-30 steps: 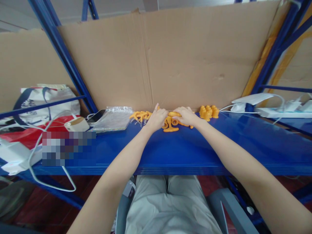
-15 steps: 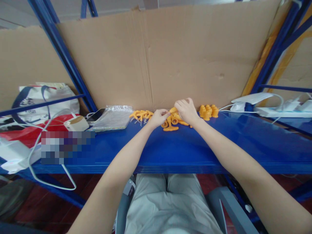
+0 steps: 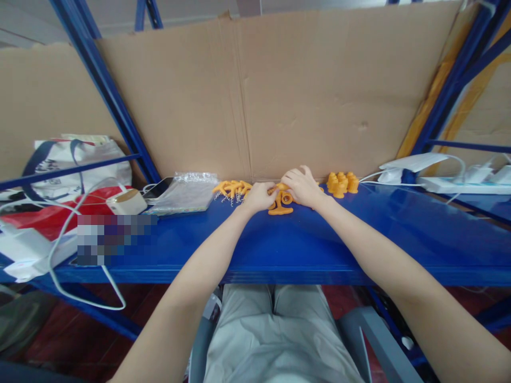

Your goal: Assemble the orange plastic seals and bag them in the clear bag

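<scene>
Both my hands meet at the back of a blue shelf (image 3: 303, 250), over a small heap of orange plastic pieces (image 3: 280, 205). My left hand (image 3: 259, 196) is closed, its fingers pinching one orange piece at the heap's left side. My right hand (image 3: 302, 186) curls over the heap's top and grips an orange piece too. Left of my hands lies a pile of orange branched pieces with small metal springs (image 3: 230, 189). To the right stands a cluster of orange cone-shaped pieces (image 3: 342, 183).
A clear plastic bag (image 3: 184, 192) and a phone (image 3: 158, 190) lie left of the piles. Farther left are a white charger with cables (image 3: 126, 202) and a tote bag (image 3: 72, 165). A white power strip (image 3: 459, 183) sits at the right. Cardboard (image 3: 303, 96) backs the shelf.
My right hand rose off the heap, then came back down onto it. My left hand drew its fingers into a pinch and stayed at the heap's left side.
</scene>
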Demonstrator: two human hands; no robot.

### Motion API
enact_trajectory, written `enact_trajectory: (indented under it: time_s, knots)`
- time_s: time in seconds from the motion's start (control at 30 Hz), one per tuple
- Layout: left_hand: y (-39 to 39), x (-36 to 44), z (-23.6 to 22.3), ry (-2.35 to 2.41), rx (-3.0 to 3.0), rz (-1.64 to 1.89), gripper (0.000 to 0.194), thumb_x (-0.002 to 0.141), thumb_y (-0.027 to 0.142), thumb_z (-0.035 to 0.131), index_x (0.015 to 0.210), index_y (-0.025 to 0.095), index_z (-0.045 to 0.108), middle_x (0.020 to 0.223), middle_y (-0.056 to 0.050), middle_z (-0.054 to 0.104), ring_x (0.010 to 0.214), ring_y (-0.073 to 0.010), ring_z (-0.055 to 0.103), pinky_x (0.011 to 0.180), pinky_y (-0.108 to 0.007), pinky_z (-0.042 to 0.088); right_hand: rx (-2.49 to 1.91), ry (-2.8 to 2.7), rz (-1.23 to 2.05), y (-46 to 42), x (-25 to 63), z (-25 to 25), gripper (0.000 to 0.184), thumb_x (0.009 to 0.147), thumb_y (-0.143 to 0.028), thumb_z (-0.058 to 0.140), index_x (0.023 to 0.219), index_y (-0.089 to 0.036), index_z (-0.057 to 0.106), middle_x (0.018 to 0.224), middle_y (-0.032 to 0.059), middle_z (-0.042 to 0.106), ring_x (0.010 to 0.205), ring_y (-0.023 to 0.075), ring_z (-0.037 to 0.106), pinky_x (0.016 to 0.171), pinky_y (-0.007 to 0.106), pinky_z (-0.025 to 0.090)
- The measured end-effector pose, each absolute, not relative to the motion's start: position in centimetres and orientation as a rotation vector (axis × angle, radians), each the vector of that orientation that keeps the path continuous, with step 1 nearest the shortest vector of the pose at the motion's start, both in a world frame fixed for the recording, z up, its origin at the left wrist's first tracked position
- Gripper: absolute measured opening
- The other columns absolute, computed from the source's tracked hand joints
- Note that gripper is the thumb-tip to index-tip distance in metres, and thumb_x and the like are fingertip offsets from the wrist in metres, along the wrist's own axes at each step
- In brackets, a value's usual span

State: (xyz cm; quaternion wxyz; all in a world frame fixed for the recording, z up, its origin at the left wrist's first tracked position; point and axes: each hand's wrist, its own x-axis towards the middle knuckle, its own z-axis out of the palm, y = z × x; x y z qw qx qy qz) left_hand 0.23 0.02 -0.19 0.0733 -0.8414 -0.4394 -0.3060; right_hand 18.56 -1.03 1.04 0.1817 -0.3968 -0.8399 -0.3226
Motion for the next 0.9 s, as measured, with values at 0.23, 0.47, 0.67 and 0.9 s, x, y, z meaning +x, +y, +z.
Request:
enact_trajectory:
  time_s: [0.23,0.47,0.67,0.9]
  knots:
    - [-0.2,0.3,-0.3,-1.315,-2.557,-0.862,0.029,0.088,0.030,0.050,0.088,0.015,0.075,0.080,-0.009,0.075,0.072,-0.0212,0.067,0.070,-0.030,0.048,-1.217,-2.431,-0.774,-1.3,18.5,0.7,0.023,0.091,-0.016,0.051,0.112,-0.014,0.060,0.106,0.0159,0.068,0.103,0.0299,0.056,0.087,0.039,0.030]
    - [-0.4,0.4,-0.3,-1.295,-2.524,-0.723,0.028,0.088,0.027,0.050,0.089,0.015,0.076,0.080,-0.011,0.076,0.075,-0.0248,0.070,0.077,-0.034,0.049,-1.210,-2.509,-0.707,-1.5,18.4,0.8,0.020,0.093,-0.020,0.053,0.108,-0.016,0.065,0.109,0.0142,0.068,0.107,0.0283,0.056,0.085,0.038,0.030]
    - [-0.5,0.2,-0.2,-1.329,-2.486,-0.702,0.027,0.090,0.030,0.052,0.088,0.017,0.075,0.082,-0.011,0.076,0.081,-0.0252,0.071,0.080,-0.034,0.050,-1.416,-2.403,-0.757,-1.8,19.0,1.4,0.022,0.088,-0.015,0.058,0.109,-0.013,0.065,0.113,0.0166,0.067,0.112,0.0309,0.055,0.089,0.041,0.034]
    - [0.9,-1.9,-0.3,-1.575,-2.308,-0.773,0.027,0.094,0.032,0.050,0.091,0.017,0.073,0.089,-0.012,0.077,0.086,-0.0253,0.072,0.077,-0.032,0.050,-1.941,-1.788,-0.532,-0.2,25.5,2.8,0.030,0.090,-0.031,0.058,0.108,-0.009,0.068,0.120,0.0241,0.063,0.118,0.0367,0.055,0.093,0.049,0.040]
